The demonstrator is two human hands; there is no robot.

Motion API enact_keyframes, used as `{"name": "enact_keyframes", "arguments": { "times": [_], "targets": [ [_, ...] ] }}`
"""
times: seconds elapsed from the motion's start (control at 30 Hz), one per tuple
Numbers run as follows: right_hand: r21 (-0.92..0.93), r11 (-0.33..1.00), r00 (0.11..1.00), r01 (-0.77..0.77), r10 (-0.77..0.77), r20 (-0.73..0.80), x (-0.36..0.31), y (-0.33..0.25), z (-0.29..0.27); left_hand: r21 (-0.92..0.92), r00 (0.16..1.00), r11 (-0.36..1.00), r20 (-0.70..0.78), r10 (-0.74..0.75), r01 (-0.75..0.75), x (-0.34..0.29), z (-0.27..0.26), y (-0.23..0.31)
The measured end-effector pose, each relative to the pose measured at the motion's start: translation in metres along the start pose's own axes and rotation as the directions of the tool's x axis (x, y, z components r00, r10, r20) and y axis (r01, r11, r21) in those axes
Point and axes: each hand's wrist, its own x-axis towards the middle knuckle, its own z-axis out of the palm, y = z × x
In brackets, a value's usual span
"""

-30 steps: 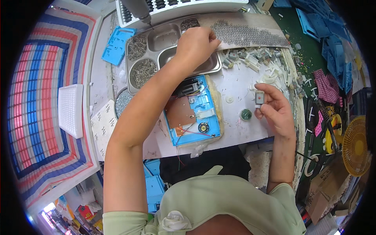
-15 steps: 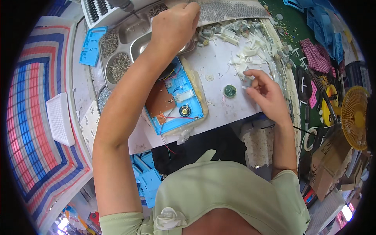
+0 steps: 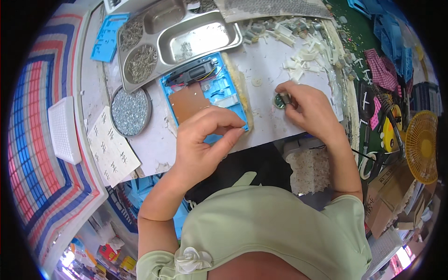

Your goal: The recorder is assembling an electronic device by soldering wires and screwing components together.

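An open blue plastic casing (image 3: 239,103) lies on the table, with a brown board (image 3: 186,100) and a black part with wires (image 3: 192,72) inside. My left hand (image 3: 203,140) is over its near end, thumb and forefinger pinched together at the near right corner. Whatever is between those fingertips is too small to make out. The hand covers the casing's near part. To the right, my right hand (image 3: 312,109) grips a small grey motor (image 3: 287,99) between thumb and fingers, right at a small round green dish (image 3: 278,101), which the fingers partly hide.
A metal compartment tray (image 3: 164,49) with screws stands behind the casing. A round dish of small metal bits (image 3: 130,112) and a marked paper sheet (image 3: 112,149) lie left. White plastic parts (image 3: 305,58) and motors are heaped at the back right. A yellow fan (image 3: 421,147) stands far right.
My left hand has come down from above the metal tray to the casing's near corner. My right hand has moved slightly left with the motor, to the green dish. The view has shifted a little.
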Motion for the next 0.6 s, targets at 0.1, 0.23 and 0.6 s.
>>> {"name": "enact_keyframes", "arguments": {
  "times": [0.1, 0.23, 0.6],
  "targets": [
    [0.220, 0.931, 0.948, -0.290, 0.248, 0.201, 0.002, -0.011, -0.017, 0.000, 0.998, 1.000, -0.057, -0.022, 0.022, -0.015, 0.002, -0.003],
    [0.863, 0.358, 0.928, -0.357, 0.244, 0.283, -0.006, -0.049, -0.003, 0.169, 0.997, 0.985, -0.069, 0.033, -0.021, -0.022, 0.006, -0.002],
    [0.852, 0.119, 0.860, -0.510, 0.051, 0.507, 0.008, -0.073, 0.026, -0.018, 0.994, 0.998, -0.092, -0.057, 0.056, -0.034, 0.004, -0.012]
  ]
}}
